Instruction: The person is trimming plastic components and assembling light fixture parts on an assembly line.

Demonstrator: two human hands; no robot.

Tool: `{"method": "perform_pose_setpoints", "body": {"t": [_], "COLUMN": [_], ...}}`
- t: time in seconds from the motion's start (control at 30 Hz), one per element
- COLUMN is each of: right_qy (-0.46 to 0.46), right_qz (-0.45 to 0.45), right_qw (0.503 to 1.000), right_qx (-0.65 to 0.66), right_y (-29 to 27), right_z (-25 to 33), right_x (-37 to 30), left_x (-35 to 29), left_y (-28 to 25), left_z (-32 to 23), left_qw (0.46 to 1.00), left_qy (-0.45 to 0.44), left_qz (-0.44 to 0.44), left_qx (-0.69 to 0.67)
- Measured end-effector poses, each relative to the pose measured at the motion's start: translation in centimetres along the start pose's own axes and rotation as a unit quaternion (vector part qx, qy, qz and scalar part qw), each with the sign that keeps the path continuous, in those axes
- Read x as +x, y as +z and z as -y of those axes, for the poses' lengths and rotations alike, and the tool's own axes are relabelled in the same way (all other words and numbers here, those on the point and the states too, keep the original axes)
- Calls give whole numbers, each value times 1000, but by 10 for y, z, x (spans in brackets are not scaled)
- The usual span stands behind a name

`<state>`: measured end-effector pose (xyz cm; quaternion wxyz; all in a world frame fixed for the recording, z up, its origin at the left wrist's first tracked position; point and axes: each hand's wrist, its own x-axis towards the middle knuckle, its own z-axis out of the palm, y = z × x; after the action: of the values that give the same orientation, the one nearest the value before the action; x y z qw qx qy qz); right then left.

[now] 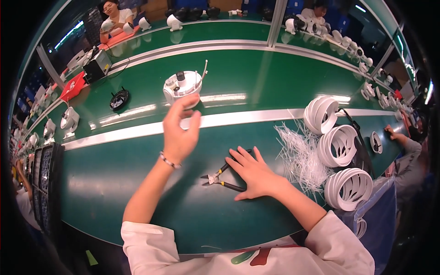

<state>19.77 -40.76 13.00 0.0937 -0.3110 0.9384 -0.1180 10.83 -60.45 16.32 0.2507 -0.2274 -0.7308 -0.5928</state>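
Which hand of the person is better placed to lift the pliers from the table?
Probably the right hand: it is spread low, partly covering the pliers. The left hand is away from them, near the white round part.

On the table (101, 192), the cutters (211, 178) lie near the middle, handles reaching under the right hand (256, 176). Right of that hand is a pile of strips (300, 160); beyond it, three rings (328, 143) form a row running away from the person. A crate (46, 183) stands at the table's left end. Behind the table runs a rail (247, 118), then a belt (247, 68). There the housing (176, 87) sits just past the left hand (180, 137), with a round part (120, 99) to its left.
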Motion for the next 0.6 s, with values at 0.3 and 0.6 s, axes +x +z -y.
{"method": "perform_pose_setpoints", "body": {"t": [0.3, 0.6], "right_qy": [-83, 50], "right_qz": [-15, -94], "right_qw": [974, 990], "right_qx": [-209, 96], "right_y": [-27, -93], "right_z": [1, -19], "right_x": [25, 50], "left_x": [126, 174], "left_y": [-24, 41], "left_z": [91, 124], "left_qw": [963, 827], "left_qy": [95, -123], "left_qz": [-13, 278], "left_qx": [252, 473]}}
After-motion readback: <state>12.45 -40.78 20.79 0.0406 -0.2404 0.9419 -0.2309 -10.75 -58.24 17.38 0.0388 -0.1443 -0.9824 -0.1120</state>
